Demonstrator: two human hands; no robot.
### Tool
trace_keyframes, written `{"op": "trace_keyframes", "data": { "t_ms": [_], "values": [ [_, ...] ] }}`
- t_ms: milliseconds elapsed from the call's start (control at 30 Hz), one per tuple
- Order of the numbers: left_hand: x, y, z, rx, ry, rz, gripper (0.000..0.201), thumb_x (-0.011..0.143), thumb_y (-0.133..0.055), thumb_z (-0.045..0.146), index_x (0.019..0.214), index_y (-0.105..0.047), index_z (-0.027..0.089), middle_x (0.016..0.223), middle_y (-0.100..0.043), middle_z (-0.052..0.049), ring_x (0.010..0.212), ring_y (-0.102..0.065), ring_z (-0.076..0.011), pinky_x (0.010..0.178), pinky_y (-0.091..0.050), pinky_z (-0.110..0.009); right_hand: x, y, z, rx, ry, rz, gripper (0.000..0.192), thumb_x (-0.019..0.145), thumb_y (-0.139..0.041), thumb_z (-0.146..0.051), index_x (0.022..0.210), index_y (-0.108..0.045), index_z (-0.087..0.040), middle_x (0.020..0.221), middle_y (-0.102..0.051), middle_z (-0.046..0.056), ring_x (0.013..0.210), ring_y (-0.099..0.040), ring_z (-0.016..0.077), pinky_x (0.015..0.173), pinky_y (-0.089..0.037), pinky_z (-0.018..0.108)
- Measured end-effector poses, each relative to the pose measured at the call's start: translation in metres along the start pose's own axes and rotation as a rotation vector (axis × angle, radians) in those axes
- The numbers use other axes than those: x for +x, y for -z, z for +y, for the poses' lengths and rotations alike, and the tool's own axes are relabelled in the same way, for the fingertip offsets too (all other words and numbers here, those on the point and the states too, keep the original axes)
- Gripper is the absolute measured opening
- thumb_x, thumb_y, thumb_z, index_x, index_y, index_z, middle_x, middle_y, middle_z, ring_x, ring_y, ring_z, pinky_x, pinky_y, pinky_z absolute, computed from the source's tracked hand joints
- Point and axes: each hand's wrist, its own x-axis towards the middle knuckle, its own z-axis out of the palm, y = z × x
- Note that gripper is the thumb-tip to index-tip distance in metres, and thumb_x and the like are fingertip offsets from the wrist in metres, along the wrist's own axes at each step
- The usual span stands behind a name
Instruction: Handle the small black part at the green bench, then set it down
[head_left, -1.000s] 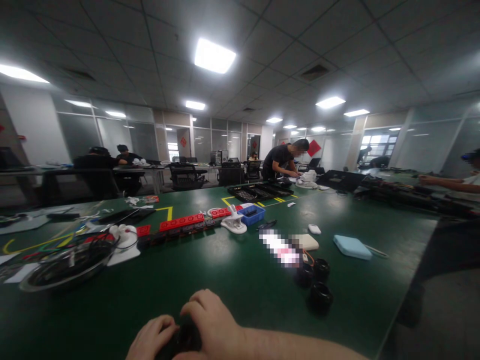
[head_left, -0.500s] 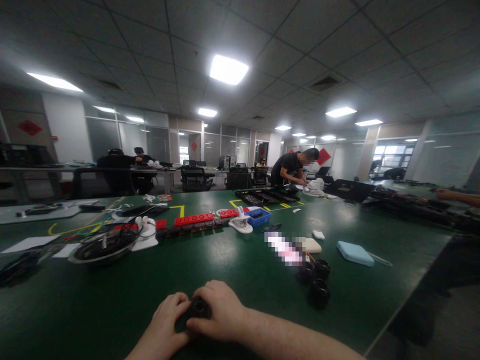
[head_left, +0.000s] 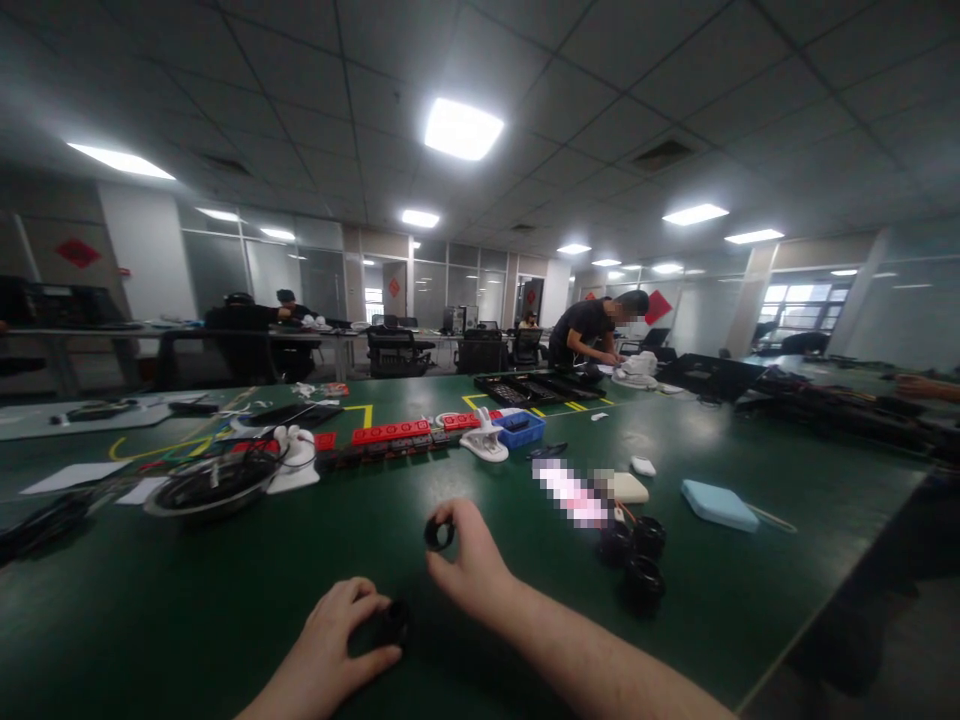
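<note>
- The right hand point(head_left: 469, 565) is raised above the green surface point(head_left: 225, 580), its fingers point(head_left: 450, 515) pinched on a small black ring point(head_left: 439, 532); the ring sits between thumb and fingertips, its open centre facing the camera.
- The left hand point(head_left: 337, 640) rests on the surface below and to the left, its fingers curled round a second black part point(head_left: 392, 623), which lies against the fingertips and thumb, touching the surface.
- The ring and the black part are apart, the ring higher and a little to the right.
- Just to the right of the right hand, three black cylindrical pieces point(head_left: 634, 555) stand clustered on the surface, near a pale blue case point(head_left: 718, 505).
- Farther back lie a round tray of cables point(head_left: 214, 485), a row of red blocks point(head_left: 390, 433) and a blue bin point(head_left: 519, 428).
- At the far end of the surface, a person in a dark shirt point(head_left: 589, 330) bends over black trays point(head_left: 532, 385).
</note>
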Motion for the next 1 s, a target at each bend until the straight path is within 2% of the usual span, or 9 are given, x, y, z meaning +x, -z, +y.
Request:
{"op": "trace_keyframes", "data": {
  "t_ms": [100,233,300,367,467,533,667,800,1000],
  "values": [
    [0.000,0.000,0.000,0.007,0.016,-0.002,0.032,0.065,-0.060,0.045,0.090,-0.063,0.025,0.097,-0.054,-0.003,0.095,-0.049,-0.0230,0.084,-0.039,-0.038,0.005,0.008,0.004,-0.030,-0.045,-0.034,0.033,0.063,-0.054,-0.004,0.091,-0.042,-0.018,0.091,-0.049,0.002,0.083,-0.048,0.0142,0.074,-0.041,0.025],
    [0.001,-0.002,0.001,0.016,0.027,-0.006,0.033,0.065,-0.061,0.044,0.091,-0.063,0.024,0.099,-0.054,-0.004,0.097,-0.049,-0.0239,0.086,-0.039,-0.039,0.011,0.020,0.012,-0.105,-0.125,-0.140,0.038,0.063,-0.063,-0.012,0.096,-0.045,-0.017,0.095,-0.051,0.004,0.085,-0.051,0.0157,0.074,-0.042,0.026],
    [0.001,-0.004,0.000,0.011,0.037,0.003,0.033,0.065,-0.061,0.043,0.092,-0.063,0.023,0.099,-0.054,-0.005,0.097,-0.049,-0.0242,0.086,-0.039,-0.039,0.012,0.026,0.017,-0.166,-0.167,-0.230,0.043,0.059,-0.069,-0.018,0.097,-0.049,-0.017,0.093,-0.053,0.005,0.084,-0.052,0.0188,0.071,-0.043,0.029],
    [0.001,-0.006,-0.001,0.003,0.046,0.041,0.033,0.064,-0.061,0.043,0.090,-0.064,0.024,0.098,-0.055,-0.004,0.096,-0.050,-0.0241,0.085,-0.040,-0.038,0.011,0.032,0.023,-0.227,-0.190,-0.362,0.044,0.051,-0.075,-0.022,0.091,-0.056,-0.018,0.083,-0.056,0.004,0.077,-0.054,0.0202,0.063,-0.044,0.029],
    [0.001,-0.008,-0.004,0.004,0.041,0.096,0.032,0.063,-0.061,0.044,0.089,-0.064,0.025,0.097,-0.056,-0.003,0.094,-0.051,-0.0235,0.084,-0.041,-0.038,0.008,0.036,0.027,-0.294,-0.191,-0.560,0.037,0.043,-0.078,-0.022,0.077,-0.062,-0.020,0.070,-0.056,0.000,0.060,-0.054,0.0167,0.049,-0.040,0.024],
    [0.001,-0.008,-0.006,0.010,0.023,0.075,0.033,0.064,-0.061,0.045,0.091,-0.064,0.025,0.097,-0.056,-0.003,0.094,-0.051,-0.0232,0.085,-0.041,-0.038,0.006,0.036,0.026,-0.333,-0.186,-0.633,0.034,0.044,-0.077,-0.024,0.075,-0.063,-0.021,0.070,-0.057,0.000,0.054,-0.053,0.0152,0.043,-0.036,0.022],
    [0.002,-0.003,-0.006,-0.002,0.007,0.001,0.035,0.065,-0.060,0.047,0.093,-0.064,0.027,0.100,-0.056,-0.003,0.096,-0.051,-0.0231,0.085,-0.041,-0.038,0.005,0.034,0.021,-0.401,-0.182,-0.680,0.035,0.048,-0.075,-0.033,0.079,-0.064,-0.021,0.073,-0.059,0.001,0.056,-0.055,0.0168,0.039,-0.034,0.022],
    [0.001,-0.002,-0.004,-0.008,0.034,0.013,0.032,0.066,-0.060,0.044,0.092,-0.064,0.028,0.100,-0.056,-0.003,0.097,-0.051,-0.0234,0.086,-0.041,-0.037,0.008,0.032,0.017,-0.478,-0.185,-0.740,0.041,0.051,-0.072,-0.040,0.086,-0.063,-0.021,0.074,-0.061,0.003,0.060,-0.059,0.0208,0.038,-0.034,0.022],
    [0.001,-0.004,-0.010,-0.008,0.018,-0.020,0.035,0.067,-0.058,0.048,0.096,-0.062,0.028,0.104,-0.055,-0.003,0.100,-0.049,-0.0238,0.089,-0.040,-0.039,0.009,0.028,0.014,-0.576,-0.170,-0.787,0.045,0.054,-0.069,-0.049,0.088,-0.062,-0.020,0.075,-0.063,0.004,0.065,-0.062,0.0241,0.045,-0.042,0.026]
  ]
}}
